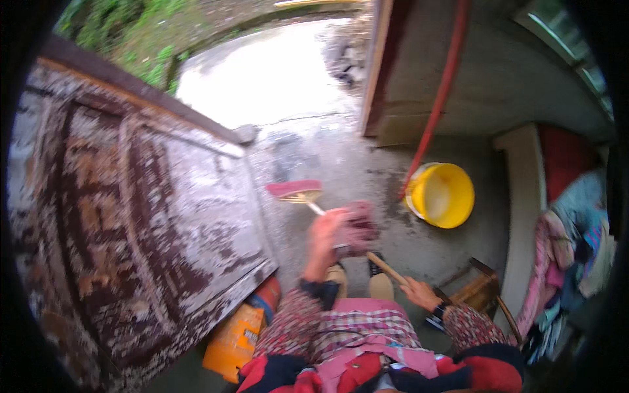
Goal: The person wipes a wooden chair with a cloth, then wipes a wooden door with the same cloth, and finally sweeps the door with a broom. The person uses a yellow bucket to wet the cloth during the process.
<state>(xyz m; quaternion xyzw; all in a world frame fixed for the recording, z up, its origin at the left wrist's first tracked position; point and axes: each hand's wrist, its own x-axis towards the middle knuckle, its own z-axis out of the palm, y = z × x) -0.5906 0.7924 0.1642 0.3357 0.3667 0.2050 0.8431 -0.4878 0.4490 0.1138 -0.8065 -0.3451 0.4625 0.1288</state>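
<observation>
A broom with a pink head (295, 188) reaches forward over the concrete floor, its pale handle running back under my left hand. My left hand (327, 238) is blurred, closed at a bunched, dusty-pink cloth (361, 228) over the handle's middle; whether its fingers grip cloth, handle or both is unclear. Lower right, a wooden handle (388, 267) lines up with the pale part, and my right hand (420, 294) is closed around its rear end. The join between the two parts is hidden by the cloth and left hand.
At left stands a worn, peeling wooden door (147, 216), with an orange container (236, 341) beside its lower edge. A yellow bucket (447, 196) sits at right near a red pole (437, 110). Further right are a wooden stool (474, 290) and piled clothes (565, 255).
</observation>
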